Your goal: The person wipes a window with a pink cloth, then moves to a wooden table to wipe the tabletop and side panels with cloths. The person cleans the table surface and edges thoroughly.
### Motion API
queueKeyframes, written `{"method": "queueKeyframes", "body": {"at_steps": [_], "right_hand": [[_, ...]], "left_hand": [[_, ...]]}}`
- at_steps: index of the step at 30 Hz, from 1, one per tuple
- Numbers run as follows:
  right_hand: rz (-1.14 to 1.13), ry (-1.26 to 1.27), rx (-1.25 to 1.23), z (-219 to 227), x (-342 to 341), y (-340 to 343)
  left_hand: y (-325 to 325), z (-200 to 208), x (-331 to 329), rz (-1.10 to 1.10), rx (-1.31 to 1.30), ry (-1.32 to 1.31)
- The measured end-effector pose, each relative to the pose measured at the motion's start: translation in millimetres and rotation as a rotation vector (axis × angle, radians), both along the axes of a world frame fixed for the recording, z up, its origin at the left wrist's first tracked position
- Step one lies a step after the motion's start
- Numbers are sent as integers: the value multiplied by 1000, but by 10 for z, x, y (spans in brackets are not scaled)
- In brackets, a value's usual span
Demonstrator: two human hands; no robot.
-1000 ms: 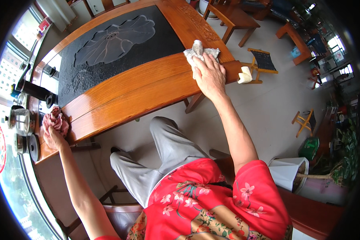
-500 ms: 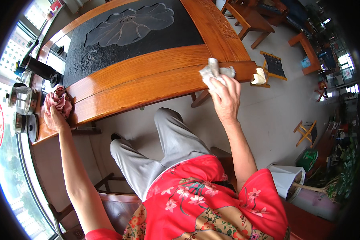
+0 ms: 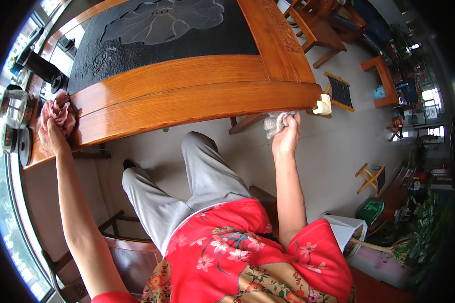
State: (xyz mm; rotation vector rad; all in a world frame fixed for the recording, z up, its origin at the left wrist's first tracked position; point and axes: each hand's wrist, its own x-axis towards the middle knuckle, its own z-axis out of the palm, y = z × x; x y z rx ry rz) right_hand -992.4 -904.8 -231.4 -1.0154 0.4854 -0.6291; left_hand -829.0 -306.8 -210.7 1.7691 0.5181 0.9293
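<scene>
A wooden tea table (image 3: 187,101) with a black carved stone inlay (image 3: 162,30) stretches in front of me. At its left end, my left hand (image 3: 53,137) is closed on a crumpled pink cloth (image 3: 59,114) that rests on the tabletop. My right hand (image 3: 287,135) is closed round a bunched greyish-white cloth (image 3: 276,123) at the table's near edge, close to the right corner. The cloth lies against the front side of the edge, just below the top surface. A cream corner guard (image 3: 323,104) covers that corner.
Left of the pink cloth stand a glass pot (image 3: 16,108) and a black cylindrical appliance (image 3: 43,68) near the window. Beyond the table's right end are a folding stool (image 3: 340,92) and a wooden chair (image 3: 321,38). A white planter (image 3: 345,230) stands at lower right.
My right hand has moved off the tabletop, down to the front edge, taking the greyish-white cloth with it. My left hand still holds the pink cloth on the table. The whole view has shifted slightly.
</scene>
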Motion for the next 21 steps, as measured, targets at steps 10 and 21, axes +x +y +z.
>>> {"method": "queueKeyframes", "body": {"at_steps": [10,21], "right_hand": [[-20,274,-211,-315,324,164],[78,683,84,-1584,370,-118]], "left_hand": [[94,76,-64,127,26,112],[-105,207,-152,189,216,252]]}}
